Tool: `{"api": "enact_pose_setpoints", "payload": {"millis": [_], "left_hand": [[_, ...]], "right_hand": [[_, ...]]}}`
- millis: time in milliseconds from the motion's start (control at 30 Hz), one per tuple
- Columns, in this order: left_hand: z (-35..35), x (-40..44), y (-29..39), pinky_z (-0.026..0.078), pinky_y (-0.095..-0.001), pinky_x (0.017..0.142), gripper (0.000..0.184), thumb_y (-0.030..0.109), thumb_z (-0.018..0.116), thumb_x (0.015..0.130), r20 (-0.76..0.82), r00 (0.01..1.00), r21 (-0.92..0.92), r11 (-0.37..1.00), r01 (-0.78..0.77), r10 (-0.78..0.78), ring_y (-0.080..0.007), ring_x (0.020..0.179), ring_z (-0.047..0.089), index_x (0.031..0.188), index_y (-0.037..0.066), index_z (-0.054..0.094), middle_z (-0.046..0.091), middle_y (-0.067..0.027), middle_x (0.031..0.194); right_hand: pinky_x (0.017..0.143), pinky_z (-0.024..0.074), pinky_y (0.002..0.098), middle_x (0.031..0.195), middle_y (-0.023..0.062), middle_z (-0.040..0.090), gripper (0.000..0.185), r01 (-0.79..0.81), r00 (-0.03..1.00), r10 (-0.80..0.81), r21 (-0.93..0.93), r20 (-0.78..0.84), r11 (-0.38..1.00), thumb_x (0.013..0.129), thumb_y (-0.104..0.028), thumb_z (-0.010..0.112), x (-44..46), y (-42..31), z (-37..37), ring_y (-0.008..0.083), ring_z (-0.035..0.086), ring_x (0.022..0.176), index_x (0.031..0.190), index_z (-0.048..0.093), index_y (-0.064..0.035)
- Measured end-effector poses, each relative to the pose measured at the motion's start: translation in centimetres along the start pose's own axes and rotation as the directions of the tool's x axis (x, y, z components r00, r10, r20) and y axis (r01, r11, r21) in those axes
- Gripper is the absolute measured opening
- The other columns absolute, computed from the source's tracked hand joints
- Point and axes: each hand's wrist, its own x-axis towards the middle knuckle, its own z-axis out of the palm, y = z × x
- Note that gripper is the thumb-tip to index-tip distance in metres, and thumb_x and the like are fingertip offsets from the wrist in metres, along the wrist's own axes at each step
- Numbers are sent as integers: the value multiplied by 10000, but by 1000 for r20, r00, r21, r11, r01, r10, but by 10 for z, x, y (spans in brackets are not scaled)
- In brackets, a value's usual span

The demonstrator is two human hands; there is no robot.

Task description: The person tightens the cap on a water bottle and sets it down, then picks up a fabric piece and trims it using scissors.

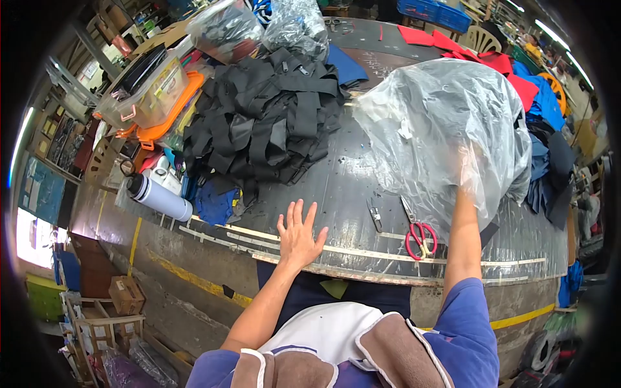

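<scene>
Brown fabric with white edging (414,352) sits closest. Your left hand (299,237)'s empty, fingers spread by the table (339,194) edge; your right hand (469,167) shows through the clear plastic bag (420,110) at right, can't tell its grip.

Plastic bag (430,110): thin translucent film, creased, glossy. Left of the bag, the strips (259,123) are matt black cloth; beneath it, the worktable top (343,174) is smooth with a scuffed sheen. Scissors (413,224) nearer than the bag: metal blades, glossy red handles.
</scene>
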Motion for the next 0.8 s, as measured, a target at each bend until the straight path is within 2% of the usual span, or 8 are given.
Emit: {"api": "enact_pose_setpoints", "payload": {"millis": [167, 367, 433, 533, 633, 667, 767, 800], "left_hand": [[0, 1, 3, 258, -679, 1232, 738, 452, 643, 1011, -3, 1000, -17, 1000, -5, 5, -431, 1589, 292, 1633, 104, 448, 373, -252, 1668], [3, -1, 1, 242, -700, 1228, 755, 463, 644, 1009, -8, 1000, -18, 1000, -18, 18, -443, 1592, 274, 1639, 100, 440, 367, -256, 1671], [6, -2, 1, 252, -677, 1236, 751, 453, 651, 1013, -9, 1000, -13, 1000, -24, 23, -431, 1590, 289, 1639, 96, 439, 373, -258, 1669], [8, -1, -4, 272, -633, 1251, 742, 433, 663, 1022, -26, 999, 8, 1000, -19, 19, -409, 1585, 319, 1640, 89, 438, 384, -261, 1664], [7, 1, -15, 357, -499, 1243, 782, 411, 689, 1032, 167, 979, -855, 512, 85, 117, -331, 1576, 373, 1669, 82, 380, 421, -227, 1660], [-3, 1, -12, 357, -499, 1243, 782, 411, 689, 1032, 165, 981, -854, 513, 88, 107, -331, 1576, 373, 1669, 82, 380, 421, -227, 1660], [-53, 1, 15, 446, -391, 1179, 819, 376, 700, 1044, 231, 970, -906, -348, 243, 78, -252, 1510, 471, 1697, 77, 305, 498, -166, 1616], [-55, 3, 10, 446, -391, 1179, 819, 376, 700, 1044, 229, 970, -907, -343, 243, 82, -252, 1510, 471, 1697, 77, 305, 498, -166, 1616]], "right_hand": [[996, 554, 446, 1189, 179, 747, 445, -196, 980, 197, -34, 10, 980, 980, -324, 745, -3, -28, -6, 322, 700, 1159, 1350, 723, -78], [1014, 551, 427, 1367, 193, 723, 616, 28, 999, -12, 546, -33, 837, 979, -246, 745, -10, -200, -114, 284, 688, 1274, 1530, 602, -10], [970, 565, 390, 1396, 210, 707, 670, -74, 996, 57, 996, 71, 45, 979, -187, 763, -33, -239, -135, 268, 684, 1282, 1565, 537, 47], [935, 571, 349, 1386, 215, 705, 644, -19, 1000, -23, 927, 11, -375, 989, -154, 768, -72, -285, -146, 271, 695, 1263, 1552, 539, 62], [928, 576, 342, 1380, 197, 709, 655, -199, 978, -137, 881, 155, -429, 995, -168, 773, -109, -302, -146, 269, 710, 1228, 1562, 529, 51], [928, 576, 342, 1380, 197, 709, 655, -206, 977, -145, 877, 157, -433, 995, -168, 773, -123, -303, -140, 269, 710, 1228, 1562, 529, 51], [920, 571, 340, 1334, 148, 734, 563, -382, 923, -214, 827, 319, -413, 982, -189, 796, -171, -289, -123, 230, 730, 1116, 1473, 624, 27], [902, 567, 326, 1250, 126, 748, 474, -456, 888, -184, 859, 421, -234, 955, -147, 820, -186, -281, -123, 198, 723, 1060, 1370, 680, 34]]}}
